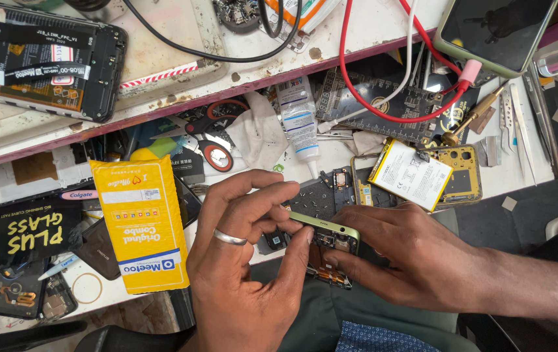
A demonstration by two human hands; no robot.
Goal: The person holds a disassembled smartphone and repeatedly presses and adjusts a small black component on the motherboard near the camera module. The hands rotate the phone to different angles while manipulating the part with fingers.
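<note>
Both my hands grip a green-edged phone frame (326, 226) with its back off, held over my lap at the bench's front edge. My left hand (243, 254), with a silver ring on one finger, pinches the frame's left end and top edge. My right hand (409, 251) holds its right end, fingertips pressing on the exposed board and an orange flex part (331, 277) underneath. The middle of the frame is hidden by my fingers.
A yellow box (140, 221) lies left of my hands. A white battery (410, 173), a glue tube (298, 120), scissors (217, 153), tweezers (513, 127), a red cable (383, 104), an opened phone (37, 62) and a dark-screened phone (494, 29) crowd the bench.
</note>
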